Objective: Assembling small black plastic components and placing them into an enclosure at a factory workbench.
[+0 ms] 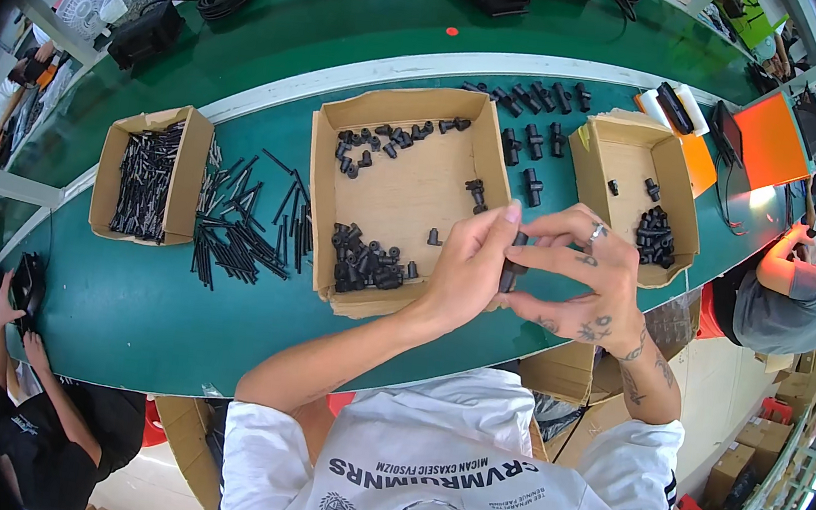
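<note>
Both my hands meet over the near right corner of the middle cardboard box (404, 199). My left hand (473, 262) and my right hand (582, 275) together pinch a small black plastic part (512, 267) between their fingers. The box under them holds several small black fittings (365, 260) in clusters at its near left and far left. A ring shows on my right hand.
A left box (192, 160) holds thin black rods, with more rods (246, 221) loose on the green table (141, 305). A right box (629, 169) holds black parts (652, 235). Assembled black pieces (531, 148) lie behind. Other people sit at the left and right.
</note>
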`<state>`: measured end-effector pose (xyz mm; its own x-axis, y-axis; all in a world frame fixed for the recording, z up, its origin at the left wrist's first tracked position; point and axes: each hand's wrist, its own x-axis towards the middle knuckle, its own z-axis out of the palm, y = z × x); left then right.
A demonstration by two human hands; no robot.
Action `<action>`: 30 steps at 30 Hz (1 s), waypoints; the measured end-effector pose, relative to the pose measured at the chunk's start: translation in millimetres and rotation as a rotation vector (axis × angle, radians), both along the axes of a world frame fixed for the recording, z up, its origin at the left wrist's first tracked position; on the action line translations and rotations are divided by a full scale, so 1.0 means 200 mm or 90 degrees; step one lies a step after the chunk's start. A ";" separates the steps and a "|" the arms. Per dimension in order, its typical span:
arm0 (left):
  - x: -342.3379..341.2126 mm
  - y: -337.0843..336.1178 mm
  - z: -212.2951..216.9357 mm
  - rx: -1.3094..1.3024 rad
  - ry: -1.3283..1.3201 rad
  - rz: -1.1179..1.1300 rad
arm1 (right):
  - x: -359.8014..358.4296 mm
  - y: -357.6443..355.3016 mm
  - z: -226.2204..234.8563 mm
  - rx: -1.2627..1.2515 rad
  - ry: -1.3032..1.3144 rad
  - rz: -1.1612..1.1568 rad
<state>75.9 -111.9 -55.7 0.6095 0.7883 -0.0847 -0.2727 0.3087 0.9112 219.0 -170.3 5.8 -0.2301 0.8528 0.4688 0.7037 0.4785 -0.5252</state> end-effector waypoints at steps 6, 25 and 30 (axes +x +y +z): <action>-0.04 0.08 0.06 0.134 0.127 -0.068 | 0.13 -0.15 -0.20 -0.060 0.184 -0.070; 0.77 1.50 -0.28 1.000 0.888 0.129 | 0.31 -0.26 -0.59 -0.182 0.253 -0.082; 0.77 1.51 -0.23 0.872 0.841 0.155 | 0.31 -0.25 -0.60 -0.180 0.256 -0.085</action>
